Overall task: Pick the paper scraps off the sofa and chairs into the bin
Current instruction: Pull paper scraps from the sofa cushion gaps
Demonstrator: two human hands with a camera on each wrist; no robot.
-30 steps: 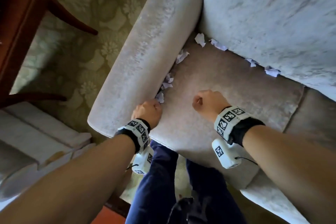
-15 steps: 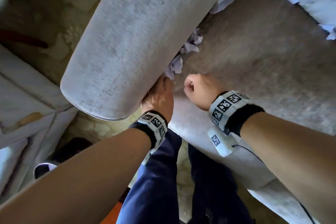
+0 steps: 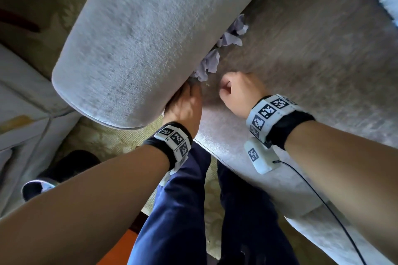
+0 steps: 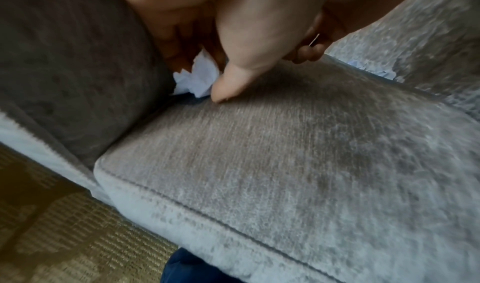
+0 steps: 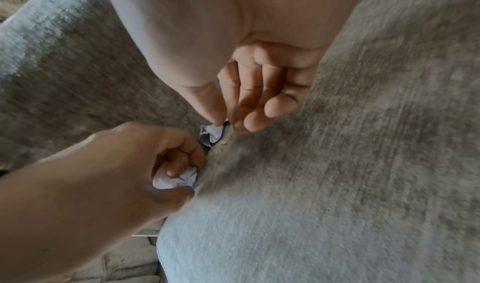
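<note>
Two bare hands pick crumpled white paper scraps out of the crease of a grey velvet sofa.

The left hand [image 5: 109,164] has its fingers and thumb curled round a crumpled white paper scrap [image 5: 176,179], held down in the crease where the rounded grey sofa armrest [image 3: 150,38] meets the grey piped seat cushion [image 4: 285,154]. Just beyond it, the right hand [image 5: 233,72] pinches a second small crumpled white scrap [image 5: 214,132] between thumb tip and forefinger, the other fingers curled in loosely; this scrap lies in the same crease. In the head view, more pale crumpled scraps [image 3: 231,35] lie farther along the crease, beside the armrest. Both wrists wear black bands with white blocks of black square markers [image 3: 269,112]. Dark blue trouser legs [image 3: 178,211] stand against the cushion's front edge on an olive patterned carpet [image 3: 103,135].
</note>
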